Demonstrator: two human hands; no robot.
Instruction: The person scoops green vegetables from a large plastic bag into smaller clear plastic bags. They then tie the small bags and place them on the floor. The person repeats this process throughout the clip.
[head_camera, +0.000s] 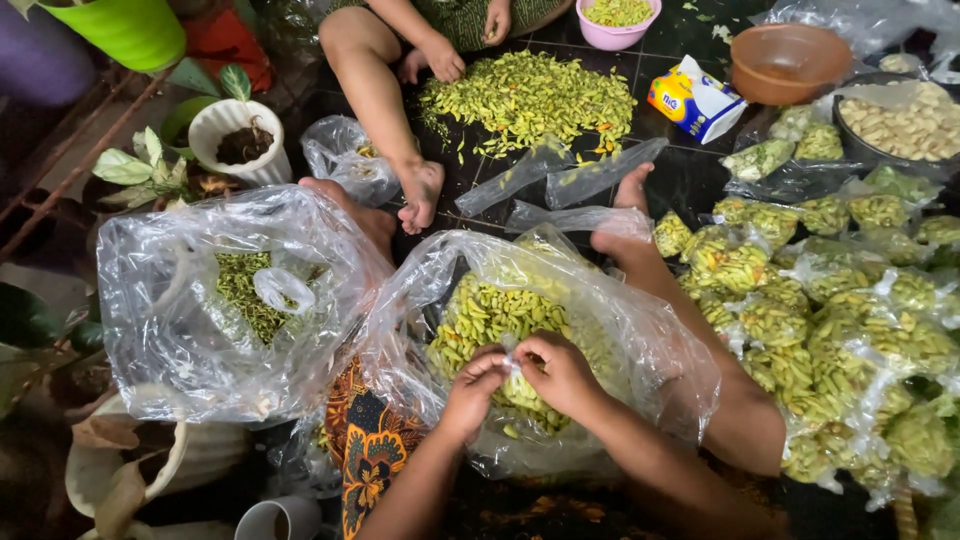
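While a big clear bag (560, 330) of yellow-green chillies sits open on the lap, a tiny knotted bit of plastic (512, 366) gets pinched between the left hand (474, 388) and right hand (558, 372), fingertips pressed together just above it.

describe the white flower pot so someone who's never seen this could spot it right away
Start at the big clear plastic bag on the left of the floor. Just above it, beside variegated leaves, stands the white flower pot. Its ribbed white wall and dark soil set it apart from the smooth green pot at the top corner.
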